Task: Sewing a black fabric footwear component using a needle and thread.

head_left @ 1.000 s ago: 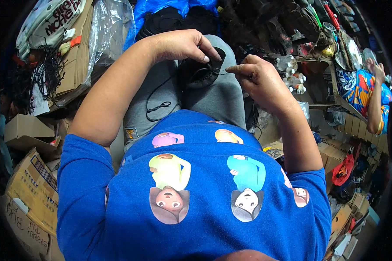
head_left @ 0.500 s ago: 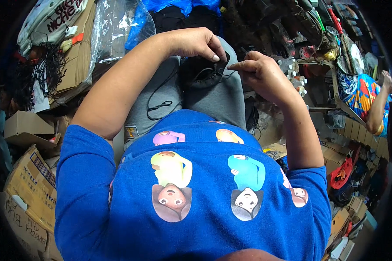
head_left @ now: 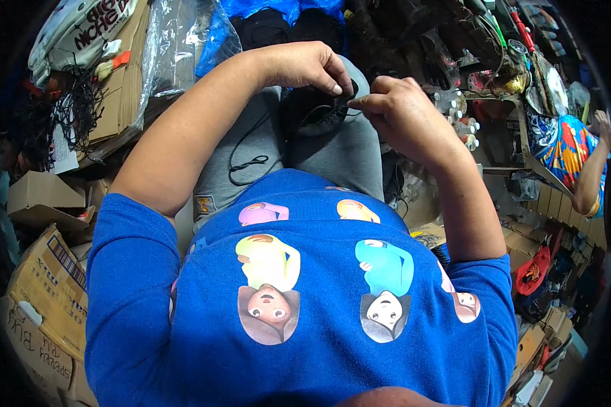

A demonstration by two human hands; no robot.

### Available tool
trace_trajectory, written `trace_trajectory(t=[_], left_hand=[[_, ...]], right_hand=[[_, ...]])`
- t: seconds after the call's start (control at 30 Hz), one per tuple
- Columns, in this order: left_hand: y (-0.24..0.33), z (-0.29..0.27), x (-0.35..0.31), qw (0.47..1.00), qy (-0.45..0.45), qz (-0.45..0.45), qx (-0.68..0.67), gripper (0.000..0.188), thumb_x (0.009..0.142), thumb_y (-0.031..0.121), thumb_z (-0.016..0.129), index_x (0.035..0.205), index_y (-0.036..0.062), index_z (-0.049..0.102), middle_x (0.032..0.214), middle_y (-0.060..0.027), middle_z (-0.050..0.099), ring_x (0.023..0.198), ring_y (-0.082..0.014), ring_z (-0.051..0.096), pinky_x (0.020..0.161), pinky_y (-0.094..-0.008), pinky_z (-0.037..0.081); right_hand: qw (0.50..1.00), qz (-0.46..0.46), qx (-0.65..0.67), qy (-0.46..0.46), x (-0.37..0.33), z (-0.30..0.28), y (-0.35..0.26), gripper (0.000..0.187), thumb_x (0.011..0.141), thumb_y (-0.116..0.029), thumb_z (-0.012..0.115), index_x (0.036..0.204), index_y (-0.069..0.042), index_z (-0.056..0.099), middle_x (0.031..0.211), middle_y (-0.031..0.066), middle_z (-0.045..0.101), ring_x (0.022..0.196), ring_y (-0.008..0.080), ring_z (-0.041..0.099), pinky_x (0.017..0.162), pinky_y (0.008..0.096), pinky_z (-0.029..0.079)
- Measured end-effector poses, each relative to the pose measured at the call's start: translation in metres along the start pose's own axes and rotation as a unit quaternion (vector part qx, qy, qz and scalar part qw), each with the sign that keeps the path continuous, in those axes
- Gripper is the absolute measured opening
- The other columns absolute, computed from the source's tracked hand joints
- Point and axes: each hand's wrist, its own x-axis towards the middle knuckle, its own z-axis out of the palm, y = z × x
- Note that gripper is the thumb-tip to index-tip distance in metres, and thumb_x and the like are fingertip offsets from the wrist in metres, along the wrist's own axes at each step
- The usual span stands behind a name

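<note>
The black item (head_left: 317, 112) sits on my lap, on the grey trousers (head_left: 332, 152), at the far end of my thighs and between both hands. It looks like a small dark piece of footwear or soft fabric work; I cannot tell which. I judge it light, pliable and not fragile; it would sag if lifted by one edge, so the firm rim on its far side is the sound place to hold.

My left hand (head_left: 305, 66) curls over the far-left edge of the item, fingers closed down onto it, thumb tucked under. My right hand (head_left: 397, 108) is narrowed to a pinch, thumb and forefinger pressed together just beside the item's right edge; what they nip is too fine to make out, possibly thread.

A thin black cord (head_left: 248, 159) trails loose across my left thigh. I judge it slippery and easily snagged.

To the left stand cardboard boxes (head_left: 44, 285) and a clear plastic bag (head_left: 176, 47). To the far right, cluttered shelving (head_left: 495, 88), and another person's arm (head_left: 590, 180) in a patterned sleeve, well apart.
</note>
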Motion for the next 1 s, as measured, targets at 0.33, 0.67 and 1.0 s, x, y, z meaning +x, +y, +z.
trace_trajectory(t=[0.33,0.67,1.0], left_hand=[[-0.002,-0.003,0.003,0.999,-0.037,0.019,0.029,0.039,0.076,0.01,0.066,0.112,-0.0015,0.061,0.105,-0.0118,0.065,0.1,-0.0194,0.06,0.096,-0.0315,0.041],[-0.007,-0.001,0.007,0.999,-0.024,0.014,0.017,0.038,0.075,0.011,0.068,0.109,-0.0031,0.063,0.102,-0.0116,0.066,0.097,-0.0187,0.06,0.093,-0.0303,0.043],[-0.013,0.009,-0.051,0.932,0.25,0.11,0.239,0.028,0.074,-0.006,0.045,0.098,0.0021,0.058,0.094,-0.0104,0.052,0.084,-0.0206,0.053,0.078,-0.0306,0.044]], right_hand=[[0.906,0.163,0.386,-0.06,-0.015,0.038,0.047,0.028,0.078,-0.003,0.062,0.102,-0.013,0.07,0.086,0.0048,0.056,0.085,0.0162,0.056,0.077,0.0296,0.045],[0.859,0.152,0.489,-0.018,-0.012,0.062,0.047,0.025,0.077,-0.003,0.065,0.101,-0.007,0.069,0.092,0.0038,0.062,0.088,0.0134,0.057,0.082,0.0256,0.044],[0.936,0.155,0.308,0.072,-0.02,0.043,0.001,0.034,0.071,0.002,0.063,0.1,-0.014,0.068,0.078,0.0057,0.051,0.073,0.0201,0.054,0.066,0.0312,0.045]])
